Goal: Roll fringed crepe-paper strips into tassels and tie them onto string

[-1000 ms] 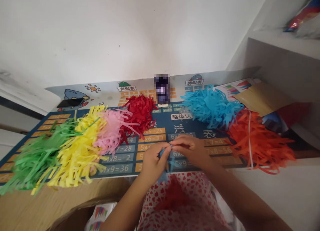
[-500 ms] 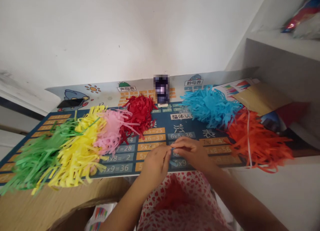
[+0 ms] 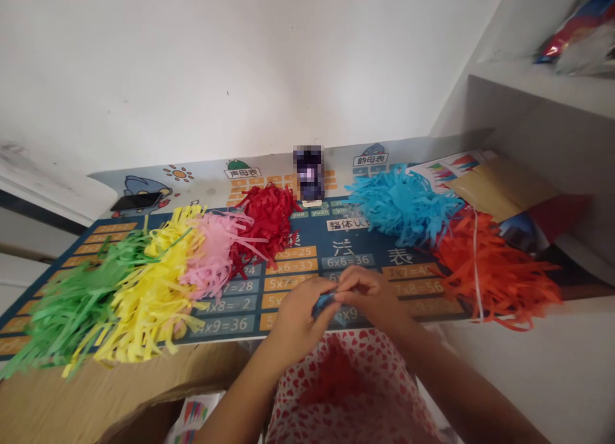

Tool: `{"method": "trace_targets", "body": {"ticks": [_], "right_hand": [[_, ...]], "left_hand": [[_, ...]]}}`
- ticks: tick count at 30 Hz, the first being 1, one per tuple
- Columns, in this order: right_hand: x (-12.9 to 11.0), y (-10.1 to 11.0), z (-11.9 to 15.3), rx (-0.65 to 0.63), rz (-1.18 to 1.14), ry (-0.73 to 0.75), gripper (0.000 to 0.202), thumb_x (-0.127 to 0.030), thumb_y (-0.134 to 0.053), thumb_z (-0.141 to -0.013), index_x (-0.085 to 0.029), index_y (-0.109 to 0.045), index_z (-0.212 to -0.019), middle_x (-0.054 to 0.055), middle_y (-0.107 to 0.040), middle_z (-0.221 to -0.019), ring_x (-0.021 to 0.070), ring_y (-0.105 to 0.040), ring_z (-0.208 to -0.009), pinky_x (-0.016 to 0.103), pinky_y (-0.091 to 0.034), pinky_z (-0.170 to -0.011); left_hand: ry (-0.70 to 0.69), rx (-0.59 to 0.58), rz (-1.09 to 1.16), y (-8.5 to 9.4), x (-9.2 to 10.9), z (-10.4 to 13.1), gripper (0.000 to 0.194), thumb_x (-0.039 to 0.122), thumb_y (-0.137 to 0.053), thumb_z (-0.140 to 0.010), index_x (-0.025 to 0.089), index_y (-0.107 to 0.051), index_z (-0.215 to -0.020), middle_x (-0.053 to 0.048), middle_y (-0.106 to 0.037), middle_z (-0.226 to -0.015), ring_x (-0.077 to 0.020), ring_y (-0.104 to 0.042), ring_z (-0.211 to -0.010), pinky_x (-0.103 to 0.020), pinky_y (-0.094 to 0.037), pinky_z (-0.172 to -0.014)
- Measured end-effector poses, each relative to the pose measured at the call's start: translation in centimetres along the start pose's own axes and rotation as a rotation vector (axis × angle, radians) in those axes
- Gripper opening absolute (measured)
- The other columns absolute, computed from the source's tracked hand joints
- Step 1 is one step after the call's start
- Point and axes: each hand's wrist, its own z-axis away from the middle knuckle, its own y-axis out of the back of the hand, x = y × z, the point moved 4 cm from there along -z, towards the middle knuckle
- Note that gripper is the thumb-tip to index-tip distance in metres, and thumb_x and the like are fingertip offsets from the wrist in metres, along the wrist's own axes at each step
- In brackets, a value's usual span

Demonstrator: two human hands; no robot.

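Above the mat, the blue paper slants up from the left hand, which closes around it, toward the right hand, whose fingertips pinch its upper end beside the left's.

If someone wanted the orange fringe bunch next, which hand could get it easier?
Probably the right hand. It's nearer the orange bunch, which lies out to its right; the left hand is farther away. Both seem to hold the blue piece, so the right would have to let go first.
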Motion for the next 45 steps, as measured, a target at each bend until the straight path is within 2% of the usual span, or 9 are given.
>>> {"method": "trace_targets", "body": {"ticks": [4,7,12,17,20,26,38,40,45], "right_hand": [[-0.3,-0.2,0.3,-0.084,0.076,-0.014,0.016,-0.028,-0.068,-0.084,-0.019,-0.069,-0.072,0.001,-0.063,-0.074,0.0127,-0.059,-0.07,0.025,-0.044,-0.066],[-0.3,0.0,0.4,-0.058,0.132,-0.017,0.017,-0.03,-0.066,-0.086,-0.019,-0.067,-0.073,0.0,-0.061,-0.074,0.0125,-0.057,-0.07,0.025,-0.043,-0.066],[-0.1,0.2,0.6,0.03,0.136,-0.001,0.013,-0.029,-0.068,-0.084,-0.02,-0.068,-0.075,0.0,-0.064,-0.076,0.0133,-0.058,-0.073,0.026,-0.045,-0.069],[-0.2,-0.4,0.6,0.005,0.091,0.05,0.006,-0.027,-0.072,-0.082,-0.024,-0.073,-0.086,0.002,-0.068,-0.087,0.0151,-0.063,-0.082,0.027,-0.049,-0.075],[-0.4,-0.5,0.6,0.037,0.131,0.082,0.005,-0.024,-0.069,-0.084,-0.024,-0.074,-0.082,0.002,-0.068,-0.085,0.0143,-0.064,-0.079,0.026,-0.049,-0.074],[-0.8,-0.6,0.8,0.058,0.195,0.139,0.009,-0.022,-0.068,-0.083,-0.025,-0.075,-0.088,0.002,-0.068,-0.087,0.0144,-0.064,-0.08,0.027,-0.05,-0.074],[-0.6,-0.4,1.0,0.117,0.255,0.152,0.011,-0.022,-0.066,-0.084,-0.026,-0.076,-0.085,0.002,-0.071,-0.086,0.0151,-0.066,-0.078,0.028,-0.052,-0.071],[-0.8,-0.5,1.0,0.144,0.274,0.171,0.01,-0.02,-0.066,-0.083,-0.025,-0.075,-0.082,0.002,-0.07,-0.084,0.0151,-0.065,-0.077,0.028,-0.052,-0.071],[-0.9,-1.0,1.3,0.249,0.3,0.196,0.012,-0.016,-0.062,-0.081,-0.023,-0.07,-0.077,0.002,-0.068,-0.078,0.0161,-0.063,-0.076,0.029,-0.05,-0.071]], "left_hand": [[-0.071,0.105,0.025,0.3,0.3,-0.2,0.006,0.022,-0.065,-0.088,0.02,-0.066,-0.093,-0.004,-0.074,-0.087,-0.016,-0.07,-0.083,-0.027,-0.055,-0.076],[-0.037,0.124,0.052,0.4,0.2,-0.1,0.002,0.018,-0.065,-0.088,0.02,-0.066,-0.086,-0.002,-0.074,-0.081,-0.0146,-0.069,-0.078,-0.025,-0.054,-0.073],[0.176,0.145,0.164,0.4,-0.6,0.3,0.004,0.022,-0.066,-0.085,0.019,-0.069,-0.083,-0.003,-0.073,-0.08,-0.0158,-0.068,-0.076,-0.027,-0.051,-0.072],[0.501,0.151,0.528,-0.5,-1.7,0.9,0.014,0.031,-0.067,-0.084,0.017,-0.068,-0.081,-0.003,-0.07,-0.073,-0.0154,-0.065,-0.066,-0.026,-0.051,-0.063],[0.529,0.159,0.569,-0.6,-1.7,0.9,0.015,0.032,-0.068,-0.081,0.017,-0.069,-0.079,-0.003,-0.069,-0.07,-0.0151,-0.063,-0.066,-0.025,-0.05,-0.064],[0.547,0.186,0.615,-0.8,-1.6,0.8,0.015,0.031,-0.069,-0.08,0.016,-0.068,-0.079,-0.003,-0.07,-0.069,-0.0143,-0.064,-0.065,-0.024,-0.05,-0.063],[0.522,0.195,0.617,-1.3,-1.7,0.9,0.016,0.033,-0.067,-0.083,0.017,-0.066,-0.081,-0.001,-0.07,-0.067,-0.014,-0.065,-0.063,-0.025,-0.052,-0.061],[0.451,0.223,0.505,-1.1,-1.4,0.7,0.013,0.03,-0.065,-0.085,0.018,-0.067,-0.08,-0.001,-0.071,-0.07,-0.0148,-0.067,-0.066,-0.026,-0.053,-0.063],[0.081,0.401,0.048,-0.4,0.5,0.6,0.008,0.017,-0.065,-0.085,0.021,-0.072,-0.084,-0.003,-0.075,-0.084,-0.0156,-0.07,-0.08,-0.027,-0.056,-0.076]]}}
